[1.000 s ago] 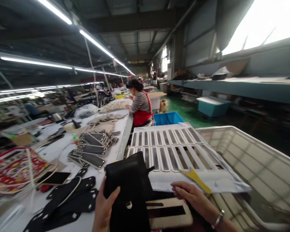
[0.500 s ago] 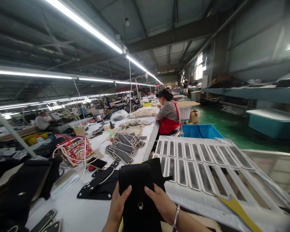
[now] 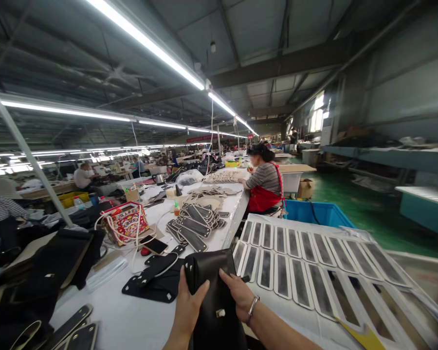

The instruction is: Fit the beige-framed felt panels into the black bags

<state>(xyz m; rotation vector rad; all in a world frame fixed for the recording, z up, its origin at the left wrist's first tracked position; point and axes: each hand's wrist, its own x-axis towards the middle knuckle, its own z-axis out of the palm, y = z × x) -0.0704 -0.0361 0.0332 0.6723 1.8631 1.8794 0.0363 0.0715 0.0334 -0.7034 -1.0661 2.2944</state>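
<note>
In the head view, a black leather bag piece (image 3: 209, 265) with a small metal clasp (image 3: 220, 313) is held upright at the bottom middle. My left hand (image 3: 190, 306) grips its left edge, thumb on the front face. On the right edge is my right hand (image 3: 240, 294), also with its thumb on the leather and a silver bangle at the wrist. The fingers behind the piece are hidden. Just left of it on the table lie black pieces with metal rivets (image 3: 151, 282). Beyond them is a pile of dark, light-edged straps (image 3: 193, 224).
Dark panels with pale borders (image 3: 282, 272) lie in rows on a white board at right, near a yellow tool (image 3: 365, 335). A phone (image 3: 153, 244) and patterned bag (image 3: 126, 223) are at left. A co-worker in a red apron (image 3: 264, 194) sits ahead beside a blue bin (image 3: 314, 214).
The view has swung a little left and up. Both hands still grip the black leather piece, which has turned; its front catches more light and the part sticking out at its right shows less.
</note>
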